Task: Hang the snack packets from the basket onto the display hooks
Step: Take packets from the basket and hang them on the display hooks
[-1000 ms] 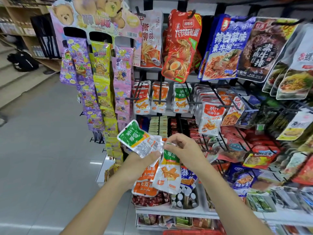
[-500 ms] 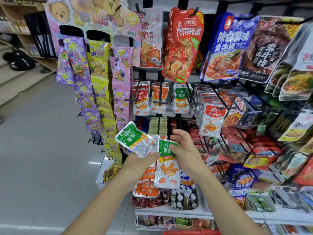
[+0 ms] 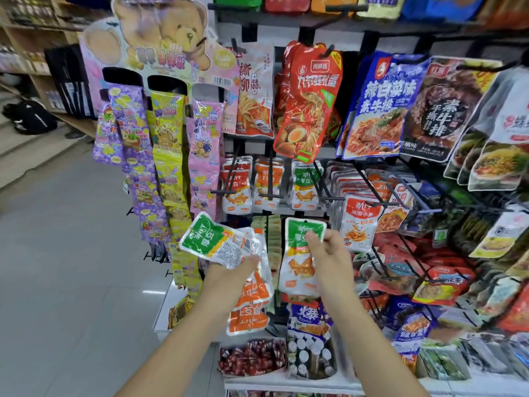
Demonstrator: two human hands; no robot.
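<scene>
The right hand (image 3: 329, 253) pinches a green-topped packet (image 3: 299, 270) near its upper edge, with the fingers curled over the green band, so the packet hangs upright in front of the rack. The left hand (image 3: 229, 272), near it but not touching, grips a bundle of packets (image 3: 217, 245). One green-topped piece fans up and to the left, and orange ones dangle below the palm. Both hands sit below a row of black hooks (image 3: 270, 181) carrying similar small packets in red, orange and green files. The green file (image 3: 303, 183) hangs above the packet held in the right hand. Higher on the rack hang large pouches: a red pouch (image 3: 309, 101), a blue pouch (image 3: 378, 110) and a dark pouch (image 3: 446, 110). Left of the rack stands a cardboard bear display (image 3: 166, 38), with candy strips (image 3: 169, 156) in purple, yellow and pink trailing down from it. At the foot of the rack a white shelf (image 3: 286, 382) bears a clear tub (image 3: 252, 373) filled with red-wrapped sweets. Just beside it is a box (image 3: 312, 375) of small white-capped bottles. The floor (image 3: 57, 267) is pale grey tile. It runs left to low steps where a black bag (image 3: 28, 117) lies, with wooden shelving (image 3: 37, 53) behind.
</scene>
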